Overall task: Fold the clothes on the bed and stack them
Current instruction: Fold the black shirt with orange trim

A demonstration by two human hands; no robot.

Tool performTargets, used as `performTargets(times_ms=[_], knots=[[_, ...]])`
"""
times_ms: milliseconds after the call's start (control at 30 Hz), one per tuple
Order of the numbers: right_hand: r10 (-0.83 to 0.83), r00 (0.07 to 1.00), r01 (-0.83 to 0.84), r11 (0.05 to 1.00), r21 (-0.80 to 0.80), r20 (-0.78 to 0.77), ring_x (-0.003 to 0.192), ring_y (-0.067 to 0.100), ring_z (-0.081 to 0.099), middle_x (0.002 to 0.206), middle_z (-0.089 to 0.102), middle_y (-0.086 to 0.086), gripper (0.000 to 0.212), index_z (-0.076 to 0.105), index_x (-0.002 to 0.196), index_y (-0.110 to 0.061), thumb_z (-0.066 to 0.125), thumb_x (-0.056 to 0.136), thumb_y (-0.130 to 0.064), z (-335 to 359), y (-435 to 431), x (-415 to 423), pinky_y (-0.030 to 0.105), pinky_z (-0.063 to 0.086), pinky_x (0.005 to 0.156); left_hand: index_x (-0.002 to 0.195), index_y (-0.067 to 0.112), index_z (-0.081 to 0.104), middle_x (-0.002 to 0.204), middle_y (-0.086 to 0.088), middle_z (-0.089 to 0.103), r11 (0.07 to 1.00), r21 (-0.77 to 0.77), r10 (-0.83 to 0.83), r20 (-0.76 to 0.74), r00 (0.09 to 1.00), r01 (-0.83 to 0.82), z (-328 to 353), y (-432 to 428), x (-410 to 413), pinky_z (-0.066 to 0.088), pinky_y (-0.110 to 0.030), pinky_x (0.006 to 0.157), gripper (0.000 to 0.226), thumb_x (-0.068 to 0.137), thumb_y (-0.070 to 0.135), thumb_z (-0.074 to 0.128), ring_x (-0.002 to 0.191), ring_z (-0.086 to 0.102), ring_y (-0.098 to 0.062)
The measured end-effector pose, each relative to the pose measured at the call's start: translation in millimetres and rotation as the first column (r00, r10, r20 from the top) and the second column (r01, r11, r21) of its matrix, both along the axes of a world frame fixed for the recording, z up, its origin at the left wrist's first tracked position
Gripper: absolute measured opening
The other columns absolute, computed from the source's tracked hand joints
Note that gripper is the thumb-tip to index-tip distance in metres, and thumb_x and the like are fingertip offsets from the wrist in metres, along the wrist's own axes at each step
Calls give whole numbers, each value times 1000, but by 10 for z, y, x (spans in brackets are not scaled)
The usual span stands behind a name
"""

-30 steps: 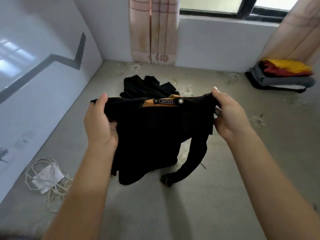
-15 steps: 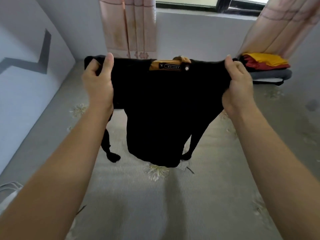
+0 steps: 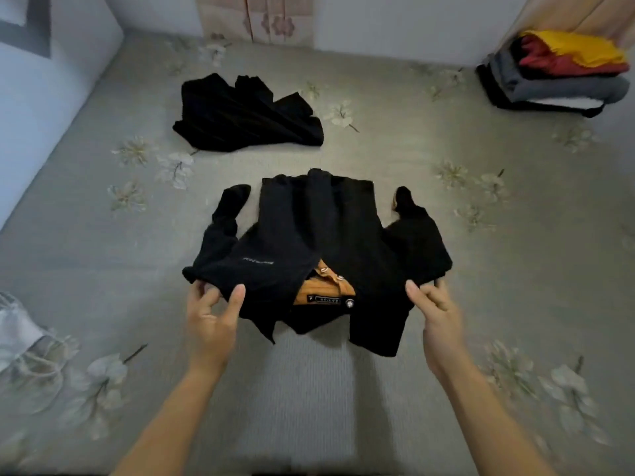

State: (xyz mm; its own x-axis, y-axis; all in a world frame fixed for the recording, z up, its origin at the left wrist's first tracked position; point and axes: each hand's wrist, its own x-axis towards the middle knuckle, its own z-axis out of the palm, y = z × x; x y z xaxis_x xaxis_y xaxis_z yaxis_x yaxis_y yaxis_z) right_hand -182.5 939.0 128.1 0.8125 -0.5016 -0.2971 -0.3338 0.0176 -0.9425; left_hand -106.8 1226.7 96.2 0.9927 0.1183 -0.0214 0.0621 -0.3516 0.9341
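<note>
A black long-sleeved shirt [image 3: 330, 242] with an orange inner collar lies on the grey flowered bed [image 3: 343, 400], collar end toward me, sleeves spread to either side. My left hand [image 3: 213, 310] pinches its left shoulder between thumb and fingers. My right hand [image 3: 434, 310] pinches the right shoulder. A second black garment [image 3: 247, 115] lies crumpled farther back. A stack of folded clothes [image 3: 556, 73], yellow and red on top of grey and black, sits at the far right corner.
A white wall [image 3: 51, 97] runs along the bed's left side. A white cloth with cord [image 3: 20, 331] lies at the left edge. Curtains [image 3: 261, 18] hang at the back wall.
The shirt was held up in the air by its shoulders. It now lies spread on the bed with both hands lower, still pinching the shoulders.
</note>
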Motion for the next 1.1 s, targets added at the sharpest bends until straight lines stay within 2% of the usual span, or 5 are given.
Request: performTargets(times_ms=[267, 500, 667, 867, 1100], knots=[[213, 697, -192, 975, 108, -685, 96, 15, 53, 115, 61, 5, 11, 67, 92, -9, 61, 91, -18, -1453, 66, -572, 30, 42, 90, 87, 11, 59, 86, -2, 60, 998, 13, 43, -829, 558, -58, -1359, -37, -671, 46, -33, 76, 21, 95, 30, 56, 86, 56, -17], [167, 685, -143, 985, 94, -709, 103, 19, 60, 107, 62, 2, 29, 56, 112, -7, 64, 89, -23, -1969, 115, -599, 29, 47, 83, 129, 21, 53, 123, 4, 59, 994, 100, 109, -843, 527, -46, -2005, -100, -833, 42, -46, 103, 79, 68, 70, 62, 112, 57, -23], [174, 662, -190, 980, 61, -729, 86, 22, 66, 92, 69, 11, 15, 65, 94, -3, 66, 87, -17, -2058, 176, -561, 35, 56, 71, 90, 4, 62, 86, -12, 66, 994, 91, 40, -830, 557, 64, -1741, -334, -794, 51, -28, 64, 28, 97, 28, 52, 77, 63, -20], [382, 375, -534, 834, 139, -845, 56, 16, 62, 70, 63, 7, 23, 57, 83, -11, 63, 89, -32, -1867, -97, -249, 21, 45, 42, 106, 3, 58, 91, -14, 67, 866, 107, 15, -982, 188, 489, -1507, -205, -491, 46, -31, 68, 40, 99, 39, 41, 76, 64, -24], [288, 541, -666, 720, -194, -790, 74, 19, 64, 79, 66, 5, 21, 61, 79, -13, 63, 89, -31, -1739, -570, 1227, 33, 53, 71, 79, 11, 61, 82, -8, 68, 535, 498, -160, -734, 660, 683, -1552, -482, 1206, 48, -30, 68, 27, 90, 34, 55, 78, 64, -25]])
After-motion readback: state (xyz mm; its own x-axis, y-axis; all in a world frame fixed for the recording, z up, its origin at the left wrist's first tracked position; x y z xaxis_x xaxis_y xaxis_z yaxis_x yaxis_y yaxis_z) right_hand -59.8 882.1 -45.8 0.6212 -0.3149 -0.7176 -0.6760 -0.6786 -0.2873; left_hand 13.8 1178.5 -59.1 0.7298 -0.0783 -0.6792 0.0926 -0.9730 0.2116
